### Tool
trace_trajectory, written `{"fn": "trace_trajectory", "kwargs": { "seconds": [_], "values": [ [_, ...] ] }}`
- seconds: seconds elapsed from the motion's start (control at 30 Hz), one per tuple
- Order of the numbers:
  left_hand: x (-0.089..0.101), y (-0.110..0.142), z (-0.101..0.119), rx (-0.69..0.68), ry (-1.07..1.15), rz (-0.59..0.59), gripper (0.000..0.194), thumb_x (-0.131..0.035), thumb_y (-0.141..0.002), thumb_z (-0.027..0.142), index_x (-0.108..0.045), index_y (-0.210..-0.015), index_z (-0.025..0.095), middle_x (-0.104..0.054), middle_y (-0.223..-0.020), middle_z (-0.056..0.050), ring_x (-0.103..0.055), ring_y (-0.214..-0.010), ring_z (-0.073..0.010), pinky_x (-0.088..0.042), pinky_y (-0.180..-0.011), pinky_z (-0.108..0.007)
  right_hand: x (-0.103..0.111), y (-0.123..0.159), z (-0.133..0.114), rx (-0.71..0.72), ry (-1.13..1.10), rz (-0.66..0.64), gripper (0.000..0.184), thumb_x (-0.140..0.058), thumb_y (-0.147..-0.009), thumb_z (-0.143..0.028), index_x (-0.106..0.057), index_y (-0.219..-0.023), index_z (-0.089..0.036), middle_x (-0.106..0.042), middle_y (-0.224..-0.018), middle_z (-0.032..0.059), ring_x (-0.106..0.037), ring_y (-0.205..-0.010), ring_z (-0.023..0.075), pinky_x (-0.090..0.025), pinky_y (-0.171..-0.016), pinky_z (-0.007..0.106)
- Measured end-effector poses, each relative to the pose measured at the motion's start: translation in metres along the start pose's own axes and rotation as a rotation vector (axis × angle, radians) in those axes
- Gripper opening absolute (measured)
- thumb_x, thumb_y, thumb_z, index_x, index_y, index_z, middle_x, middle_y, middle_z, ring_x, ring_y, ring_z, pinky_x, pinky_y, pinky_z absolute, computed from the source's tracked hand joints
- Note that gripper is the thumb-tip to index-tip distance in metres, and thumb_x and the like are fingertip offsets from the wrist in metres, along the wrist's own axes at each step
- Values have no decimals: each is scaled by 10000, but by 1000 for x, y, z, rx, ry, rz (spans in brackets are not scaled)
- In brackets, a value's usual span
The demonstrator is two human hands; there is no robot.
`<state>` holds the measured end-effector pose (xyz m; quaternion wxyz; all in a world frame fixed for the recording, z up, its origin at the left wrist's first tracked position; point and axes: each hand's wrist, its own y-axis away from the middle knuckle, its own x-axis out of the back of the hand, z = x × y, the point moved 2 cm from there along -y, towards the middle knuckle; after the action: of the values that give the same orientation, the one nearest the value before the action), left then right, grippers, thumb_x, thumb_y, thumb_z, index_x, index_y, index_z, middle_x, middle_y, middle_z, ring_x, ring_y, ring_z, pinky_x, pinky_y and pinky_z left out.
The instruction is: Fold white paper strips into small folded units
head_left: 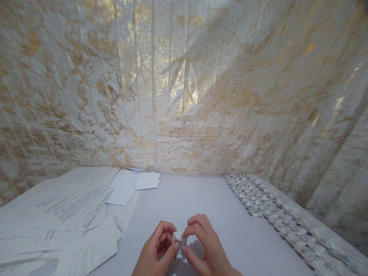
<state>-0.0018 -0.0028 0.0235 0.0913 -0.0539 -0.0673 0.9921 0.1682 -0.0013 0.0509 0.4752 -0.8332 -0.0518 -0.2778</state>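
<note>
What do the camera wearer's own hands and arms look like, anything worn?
Left hand and right hand: ordinary human hands, ungloved. No rings, watch, bracelet, cables or markings show on the visible parts. No sleeves in view; the picture's bottom edge cuts off the forearms. Nail details too small to tell.

Hands (180, 247): pinching folded paper (178, 237) | left: printed sheets (83, 203) | right: folded-paper rows (267, 207)

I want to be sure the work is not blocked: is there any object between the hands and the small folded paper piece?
Nothing visible stands between: the left hand and right hand both already touch the folded paper piece.
</note>
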Motion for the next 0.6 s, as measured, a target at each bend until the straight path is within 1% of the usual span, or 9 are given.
{"fn": "trace_trajectory", "kwargs": {
  "seconds": [0.07,0.2,0.3,0.37,0.5,0.57,0.6],
  "values": [
    [0,1,1,-17,-52,-8,472,-698,-817,679,-601,-927,231,-506,-677,80,-502,-661,-154,-384,-655,-266,-2,0,0,15,66,-31,150,-647,-873,-156,-588,-979,-244,-615,-903,17,-599,-829,214,-466,-761,328],
    [1,2,3,-43,-144,-25,374,-670,-869,601,-599,-905,236,-495,-682,79,-496,-672,-162,-384,-671,-267,-3,0,0,27,109,-74,160,-587,-871,-100,-550,-935,-242,-612,-862,-2,-604,-810,191,-446,-785,321],
    [1,2,5,-57,-198,-49,316,-638,-889,550,-590,-882,237,-506,-677,75,-498,-665,-166,-382,-661,-265,-4,0,0,26,89,-48,183,-568,-830,-87,-525,-918,-241,-609,-898,4,-604,-817,185,-443,-767,310],
    [0,2,5,-69,-245,-54,248,-610,-903,481,-575,-871,238,-503,-664,77,-497,-649,-164,-371,-644,-261,-5,0,-1,16,69,-34,201,-552,-801,-80,-516,-911,-243,-610,-926,12,-610,-830,188,-449,-771,314],
    [2,2,5,-98,-319,-59,99,-547,-906,335,-545,-864,245,-492,-661,81,-496,-630,-157,-366,-637,-250,-8,1,-2,54,39,-57,249,-547,-741,-71,-520,-910,-252,-627,-967,32,-615,-842,209,-459,-753,325],
    [4,2,6,-119,-339,-80,95,-525,-915,320,-534,-853,248,-497,-688,74,-504,-646,-158,-376,-648,-247,-9,2,-1,52,-8,-78,239,-557,-753,-85,-535,-920,-255,-633,-984,47,-614,-868,223,-465,-760,331],
    [5,1,7,-127,-353,-95,105,-522,-923,324,-533,-850,249,-502,-704,68,-512,-661,-160,-381,-656,-247,-10,3,0,26,-49,-86,218,-566,-777,-108,-547,-938,-255,-633,-984,53,-610,-876,229,-466,-762,335]
  ]
}}
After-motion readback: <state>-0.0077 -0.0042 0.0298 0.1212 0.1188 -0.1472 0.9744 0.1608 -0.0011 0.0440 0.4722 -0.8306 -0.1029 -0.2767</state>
